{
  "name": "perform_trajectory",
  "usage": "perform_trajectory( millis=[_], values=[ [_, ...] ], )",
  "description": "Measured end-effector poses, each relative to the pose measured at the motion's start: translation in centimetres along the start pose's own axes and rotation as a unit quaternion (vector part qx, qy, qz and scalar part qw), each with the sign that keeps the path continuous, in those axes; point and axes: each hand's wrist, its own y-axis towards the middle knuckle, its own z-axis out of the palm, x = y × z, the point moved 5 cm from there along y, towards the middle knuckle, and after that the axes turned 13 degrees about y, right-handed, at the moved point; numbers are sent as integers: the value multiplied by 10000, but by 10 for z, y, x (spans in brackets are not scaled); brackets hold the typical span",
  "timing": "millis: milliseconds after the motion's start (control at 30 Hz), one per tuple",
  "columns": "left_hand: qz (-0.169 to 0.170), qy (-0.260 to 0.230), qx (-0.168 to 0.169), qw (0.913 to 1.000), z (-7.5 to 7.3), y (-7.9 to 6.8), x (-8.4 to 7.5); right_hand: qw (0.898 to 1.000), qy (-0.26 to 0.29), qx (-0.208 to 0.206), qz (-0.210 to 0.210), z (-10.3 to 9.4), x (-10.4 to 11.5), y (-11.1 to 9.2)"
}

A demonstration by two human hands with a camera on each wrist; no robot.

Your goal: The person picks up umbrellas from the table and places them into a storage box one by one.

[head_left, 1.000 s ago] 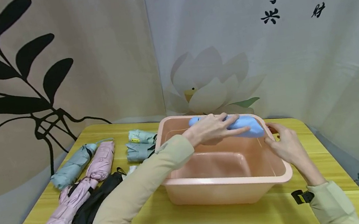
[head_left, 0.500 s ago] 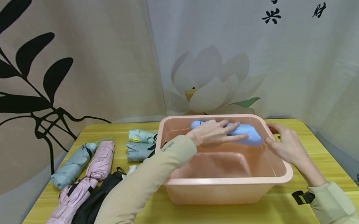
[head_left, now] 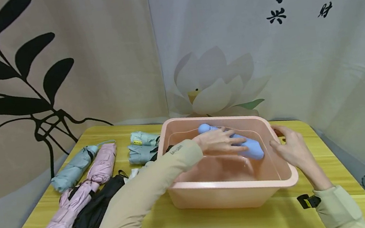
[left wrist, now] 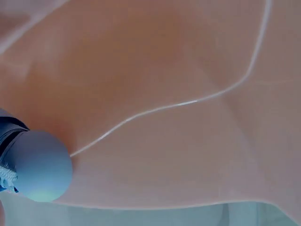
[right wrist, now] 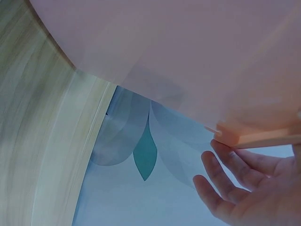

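Inside the pink plastic basin [head_left: 228,198] my left hand [head_left: 218,141] holds a folded blue umbrella [head_left: 251,149] from above, fingers spread across its middle and thumb hidden. The umbrella slants from the back left toward the right side, its wider fabric end to the right. In the left wrist view its rounded handle knob [left wrist: 47,167] shows at the left edge, against the basin wall [left wrist: 164,160]. My right hand [head_left: 290,146] grips the basin's right rim, thumb on the near side. Seen from the right wrist, its fingers [right wrist: 225,183] curl under the outer lip.
On the wooden table's left lie several folded umbrellas: a blue one [head_left: 73,170], pink ones [head_left: 104,164], and a black one [head_left: 99,207]. Two greenish-blue ones [head_left: 141,154] lie just left of the basin, partly behind my left sleeve [head_left: 150,183]. A printed curtain [head_left: 120,60] hangs behind the table.
My left hand has lowered the blue umbrella from rim height down into the basin, moving slightly toward me. The right hand stays on the rim.
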Motion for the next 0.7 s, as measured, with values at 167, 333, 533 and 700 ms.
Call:
perform_trajectory(
  millis=[167, 333, 533, 700],
  values=[
    [282, -260, 358, 9986, 6, 2, -8, 10000, -45, -24, 34, -1, 1, 0],
    [485, -216, 322, 9981, 8, 4, -16, 10000, -50, -9, 33, -1, 1, 0],
    [558, -330, 409, 9971, 12, 5, -22, 9999, 50, 98, 82, 0, 0, -1],
    [490, -476, 332, 9971, 9, 4, -18, 9998, 82, 155, 136, 0, 0, 0]
  ],
)
